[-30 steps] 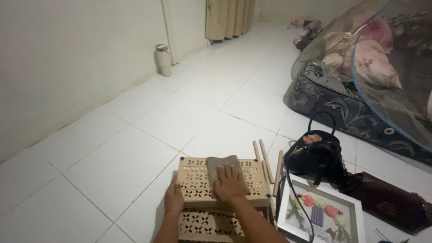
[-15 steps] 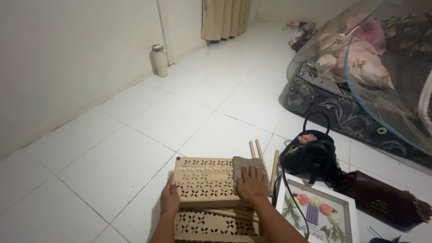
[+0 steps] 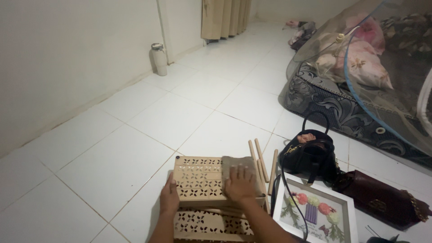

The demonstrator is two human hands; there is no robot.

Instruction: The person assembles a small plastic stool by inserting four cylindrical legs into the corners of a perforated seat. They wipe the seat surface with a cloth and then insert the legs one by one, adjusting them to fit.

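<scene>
Pressing down on a grey-brown cloth [image 3: 238, 165], the right hand [image 3: 240, 185] is laid flat with its fingers spread slightly and extended; nothing is gripped. The cloth is spread over the right end of a pale wooden panel [image 3: 198, 182] pierced with leaf-shaped cut-outs, which lies flat on the white tiled floor [image 3: 135, 130]. The left hand [image 3: 169, 197] is set against the panel's left edge, thumb on top and fingers curled over the side, steadying it. A second pierced panel [image 3: 211, 225] is seen just below the first, toward the person, partly covered by the right forearm. Several wooden dowels [image 3: 261, 159] lie just beside the panel's right edge, angled away from the person. Further right of the panel, a black handbag [image 3: 310, 155] stands upright, a white-framed flower picture [image 3: 315, 211] lies flat, and a dark red bag [image 3: 382, 200] rests on the floor. To the left of and beyond the panel, bare tiles extend to the wall, where a metal bottle [image 3: 158, 58] stands. A mattress [image 3: 342, 108] under netting is placed well beyond the bags.
</scene>
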